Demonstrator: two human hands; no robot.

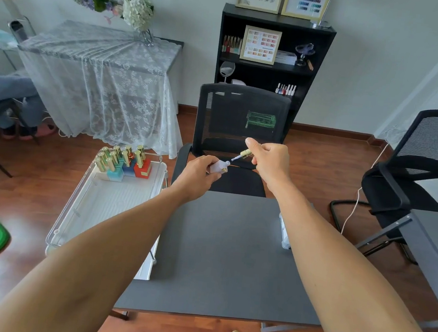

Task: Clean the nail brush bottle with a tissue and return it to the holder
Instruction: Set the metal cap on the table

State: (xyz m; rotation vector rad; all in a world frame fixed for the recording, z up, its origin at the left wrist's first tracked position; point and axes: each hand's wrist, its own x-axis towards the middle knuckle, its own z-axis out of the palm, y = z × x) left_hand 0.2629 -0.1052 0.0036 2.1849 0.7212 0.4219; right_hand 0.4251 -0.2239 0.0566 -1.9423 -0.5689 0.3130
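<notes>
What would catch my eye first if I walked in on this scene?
Two bare arms reach over a grey table: the left hand holds a small white bottle, the right hand its gold cap with the brush drawn out. To the left, gold-capped bottles cluster on a clear tray.

There is one view only. The camera sits on the person's head and looks forward and down over both bare arms. The flat dark grey table (225, 253) lies close below. The black mesh office chair (239, 130) is a bit farther ahead. The tall black shelf (320, 68) stands far back against the white wall.
</notes>
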